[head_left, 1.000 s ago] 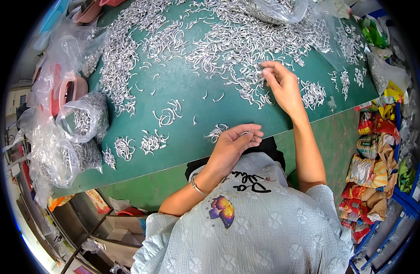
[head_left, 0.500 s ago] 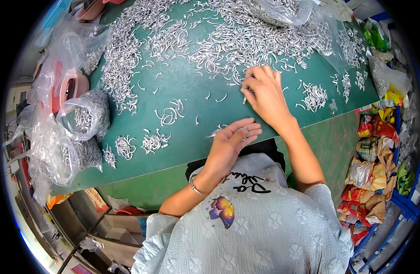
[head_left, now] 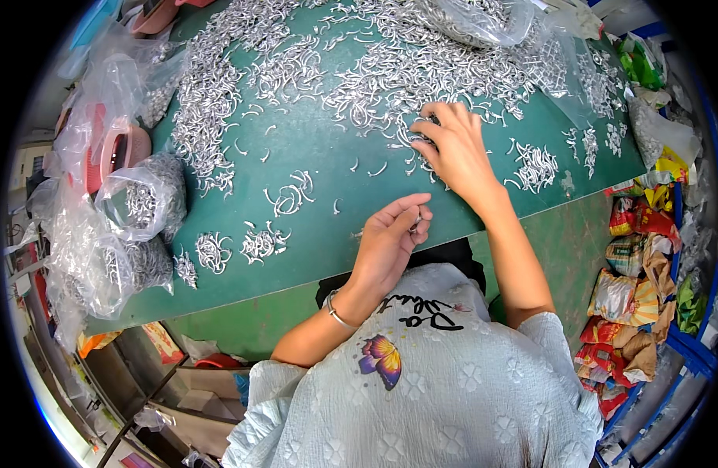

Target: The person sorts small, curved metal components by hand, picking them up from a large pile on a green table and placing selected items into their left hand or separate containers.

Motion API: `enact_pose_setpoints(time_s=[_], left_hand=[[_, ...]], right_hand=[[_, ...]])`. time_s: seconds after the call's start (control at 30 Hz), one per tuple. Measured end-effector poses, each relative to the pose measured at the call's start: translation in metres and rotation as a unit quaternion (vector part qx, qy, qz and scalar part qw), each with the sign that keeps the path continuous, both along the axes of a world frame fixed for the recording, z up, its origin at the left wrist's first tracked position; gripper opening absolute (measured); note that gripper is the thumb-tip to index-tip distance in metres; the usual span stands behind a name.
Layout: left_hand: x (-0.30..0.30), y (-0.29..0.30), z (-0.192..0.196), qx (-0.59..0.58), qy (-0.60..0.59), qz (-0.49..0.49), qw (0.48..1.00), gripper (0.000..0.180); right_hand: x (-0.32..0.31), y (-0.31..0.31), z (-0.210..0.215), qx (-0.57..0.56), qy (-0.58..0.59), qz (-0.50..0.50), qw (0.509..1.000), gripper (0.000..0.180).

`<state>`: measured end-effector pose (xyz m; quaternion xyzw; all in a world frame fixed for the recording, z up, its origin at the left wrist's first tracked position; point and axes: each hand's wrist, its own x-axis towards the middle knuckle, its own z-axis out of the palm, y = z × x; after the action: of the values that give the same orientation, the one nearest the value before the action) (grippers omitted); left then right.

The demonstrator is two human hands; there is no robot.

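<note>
My left hand (head_left: pixel 389 243) is near the table's front edge, palm turned up and fingers curled in. Small silver metal pieces (head_left: pixel 415 224) show between its thumb and fingers. My right hand (head_left: pixel 458 148) reaches over the near edge of a big heap of curved silver pieces (head_left: pixel 398 78). Its thumb and forefinger are apart, and the fingertips bend down among the loose pieces. What lies under those fingers is partly hidden. Right of this hand is a small pile of the same curved pieces (head_left: pixel 535 166).
On the green table (head_left: pixel 296 249) lie several small piles of curved pieces (head_left: pixel 264 242). Clear plastic bags of pieces (head_left: pixel 152 207) and a pink plastic basket (head_left: pixel 129 148) stand at the left. Another clear bag (head_left: pixel 484 19) lies across the heap. Colourful packets (head_left: pixel 620 296) fill a rack at the right.
My left hand has drawn its fingers in around the small pieces. My right hand has shifted slightly up and left over the heap's edge, its thumb and forefinger spreading apart.
</note>
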<state>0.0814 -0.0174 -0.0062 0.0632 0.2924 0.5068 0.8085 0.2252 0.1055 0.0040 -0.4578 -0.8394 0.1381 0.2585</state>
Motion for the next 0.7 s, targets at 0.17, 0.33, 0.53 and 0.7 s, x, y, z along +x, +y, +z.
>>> enact_pose_setpoints(time_s=[0.17,0.33,0.53,0.7], left_hand=[[0.005,0.003,0.021,-0.036,0.11,0.008,0.993,0.03],[0.006,0.007,0.023,-0.043,0.095,0.031,0.994,0.034],[0.01,0.011,0.017,-0.045,0.047,0.074,0.995,0.035],[0.01,0.012,0.013,-0.023,0.082,0.044,0.995,0.039]], right_hand=[[0.004,-0.005,0.007,0.014,-0.017,0.015,1.0,0.01],[0.021,-0.011,0.018,-0.051,0.023,-0.012,0.998,0.012],[0.023,-0.027,0.036,-0.168,0.057,0.106,0.978,0.013],[0.028,-0.029,0.028,-0.274,0.314,-0.033,0.909,0.014]])
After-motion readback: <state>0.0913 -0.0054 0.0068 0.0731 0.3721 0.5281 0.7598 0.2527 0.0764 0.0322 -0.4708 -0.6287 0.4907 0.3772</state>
